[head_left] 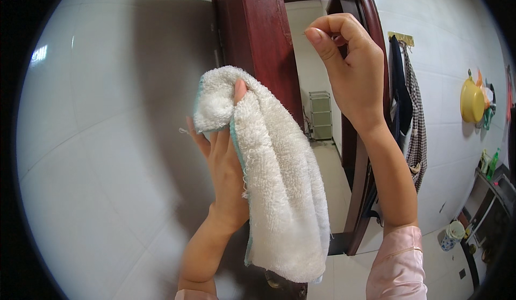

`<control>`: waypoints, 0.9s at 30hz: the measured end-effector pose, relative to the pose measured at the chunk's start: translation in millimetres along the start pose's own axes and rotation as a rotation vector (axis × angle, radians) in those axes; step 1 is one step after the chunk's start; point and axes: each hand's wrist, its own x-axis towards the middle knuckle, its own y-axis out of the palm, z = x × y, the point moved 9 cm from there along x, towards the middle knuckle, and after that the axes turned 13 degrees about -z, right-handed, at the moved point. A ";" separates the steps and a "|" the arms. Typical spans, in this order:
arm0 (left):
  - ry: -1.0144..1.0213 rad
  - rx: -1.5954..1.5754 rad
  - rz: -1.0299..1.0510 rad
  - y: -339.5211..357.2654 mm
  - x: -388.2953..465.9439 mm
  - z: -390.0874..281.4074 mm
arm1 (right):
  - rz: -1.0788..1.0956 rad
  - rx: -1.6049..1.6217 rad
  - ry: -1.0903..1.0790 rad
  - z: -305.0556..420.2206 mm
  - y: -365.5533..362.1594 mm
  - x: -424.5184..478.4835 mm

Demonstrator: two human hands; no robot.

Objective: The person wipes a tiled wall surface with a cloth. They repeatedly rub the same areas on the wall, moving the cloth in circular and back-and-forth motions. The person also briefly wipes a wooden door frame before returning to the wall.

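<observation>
My left hand (225, 171) grips a white terry cloth (282, 187) with a pale blue-green edge. Its thumb lies over a fold near the top, and the rest of the cloth hangs down to the right with loose threads along its border. Behind the cloth stands the edge of a dark red wooden door (266, 30). My right hand (354, 58) is raised in front of the doorway, its thumb and curled forefinger brought together. No clear object shows between those fingertips. Both forearms wear pink sleeves.
Dark and checked garments (413, 110) hang from a wall hook strip (401, 39) right of the door frame (375, 14). Farther right are a yellow basin (472, 100), a green bottle (492, 165) by a sink, and a bin (453, 235). A shelf rack (321, 114) stands beyond the doorway.
</observation>
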 end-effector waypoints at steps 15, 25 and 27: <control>0.036 -0.044 -0.053 -2.2 2.6 -4.7 | -0.169 -0.126 -0.162 3.0 -13.3 24.7; 0.015 -0.009 -0.016 -3.2 14.3 -8.3 | -0.274 -0.086 -0.161 1.3 -29.2 29.5; 0.018 -0.038 -0.029 -4.5 16.9 -11.5 | -0.285 -0.064 -0.157 0.6 -31.5 28.9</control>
